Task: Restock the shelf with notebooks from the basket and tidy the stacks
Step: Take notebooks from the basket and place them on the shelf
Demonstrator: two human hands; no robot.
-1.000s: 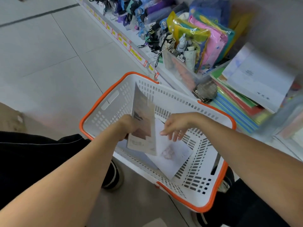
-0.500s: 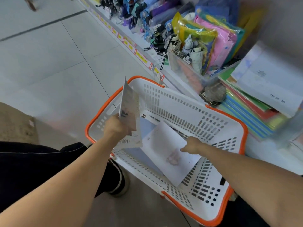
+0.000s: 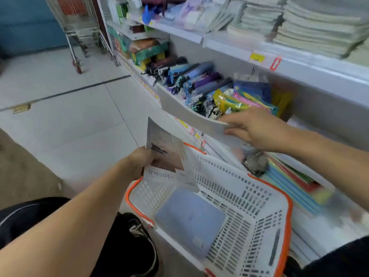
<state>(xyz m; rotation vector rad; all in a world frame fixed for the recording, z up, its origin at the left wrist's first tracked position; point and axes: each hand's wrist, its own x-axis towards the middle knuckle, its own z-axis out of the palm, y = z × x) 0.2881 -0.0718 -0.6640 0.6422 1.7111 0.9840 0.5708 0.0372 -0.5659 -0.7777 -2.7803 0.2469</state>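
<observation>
Pale tiled floor (image 3: 60,120) across the left, dark seam running through; metal trolley (image 3: 79,27) upper left against blue wall (image 3: 26,23).

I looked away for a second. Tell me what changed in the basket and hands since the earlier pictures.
The right hand took hold of the white notebook that lay in the basket and lifted it out toward the shelf. The left hand holds its photo-cover notebook as before. The blue notebook stayed in the basket.
</observation>
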